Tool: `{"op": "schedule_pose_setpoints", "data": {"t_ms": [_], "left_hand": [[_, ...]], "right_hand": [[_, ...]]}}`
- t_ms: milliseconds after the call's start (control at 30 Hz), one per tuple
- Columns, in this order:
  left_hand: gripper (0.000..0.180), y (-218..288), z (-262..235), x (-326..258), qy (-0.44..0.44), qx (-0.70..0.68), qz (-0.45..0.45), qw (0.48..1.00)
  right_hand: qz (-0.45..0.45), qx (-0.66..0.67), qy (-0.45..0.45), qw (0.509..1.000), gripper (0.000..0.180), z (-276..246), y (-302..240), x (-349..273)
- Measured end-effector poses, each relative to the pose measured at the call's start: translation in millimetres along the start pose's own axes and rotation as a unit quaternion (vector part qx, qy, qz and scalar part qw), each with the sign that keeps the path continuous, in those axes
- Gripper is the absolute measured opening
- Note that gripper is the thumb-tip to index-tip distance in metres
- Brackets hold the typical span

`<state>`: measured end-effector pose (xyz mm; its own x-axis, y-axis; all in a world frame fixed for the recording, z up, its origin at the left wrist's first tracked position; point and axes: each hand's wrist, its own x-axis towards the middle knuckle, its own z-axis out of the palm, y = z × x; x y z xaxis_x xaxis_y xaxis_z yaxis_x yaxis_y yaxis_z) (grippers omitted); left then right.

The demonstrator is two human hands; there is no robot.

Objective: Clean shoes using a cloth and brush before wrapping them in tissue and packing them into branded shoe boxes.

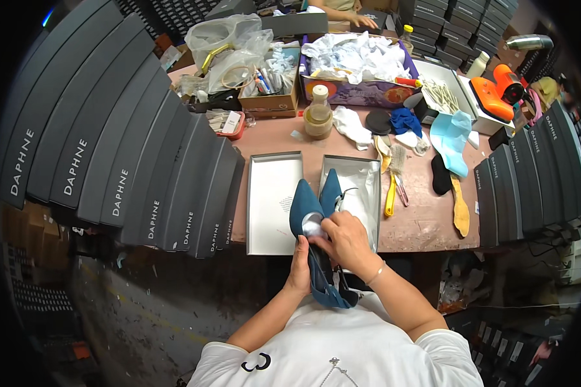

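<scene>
Two teal pointed-toe slingback shoes are in front of me, the nearer shoe (304,200) held up over the boxes with its toe pointing away. My left hand (298,267) grips this shoe's left side, thumb up along the edge. Fingers of my right hand (346,240) are bent in at its opening, against a white paper wad (312,224); their tips are partly hidden. Just right of it the other shoe (330,188) shows its toe above the open shoe box (376,193). Left of that lies a box lid (274,209), its white inside facing up.
Tall stacks of dark shoe boxes (119,129) (529,180) flank the table. Behind the boxes stand a bottle (319,116) and a carton of crumpled paper (361,93). Brushes (390,193), cloths (407,121) and an orange tool (490,98) lie rightward. Another person's hand (363,20) shows at the back.
</scene>
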<state>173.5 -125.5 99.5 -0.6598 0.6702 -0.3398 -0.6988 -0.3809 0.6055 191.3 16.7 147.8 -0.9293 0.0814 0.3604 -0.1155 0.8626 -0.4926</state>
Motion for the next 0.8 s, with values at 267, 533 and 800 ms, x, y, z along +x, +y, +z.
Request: {"op": "schedule_pose_setpoints", "data": {"t_ms": [267,533,800], "left_hand": [[0.072,7.1,-0.5,-4.0,-0.063,0.102,-0.054,0.991],[0.059,31.5,15.7,4.6,0.042,0.071,-0.145,0.986],[0.044,84.1,9.5,15.3,0.014,-0.170,-0.115,0.978]], "right_hand": [[0.167,0.288,0.103,0.937,0.051,4.8,24.9,15.6],[0.117,0.153,-0.012,0.981,0.073,26.4,43.0,39.0],[0.116,0.404,-0.109,0.901,0.065,-50.0,8.0,-16.2]]}}
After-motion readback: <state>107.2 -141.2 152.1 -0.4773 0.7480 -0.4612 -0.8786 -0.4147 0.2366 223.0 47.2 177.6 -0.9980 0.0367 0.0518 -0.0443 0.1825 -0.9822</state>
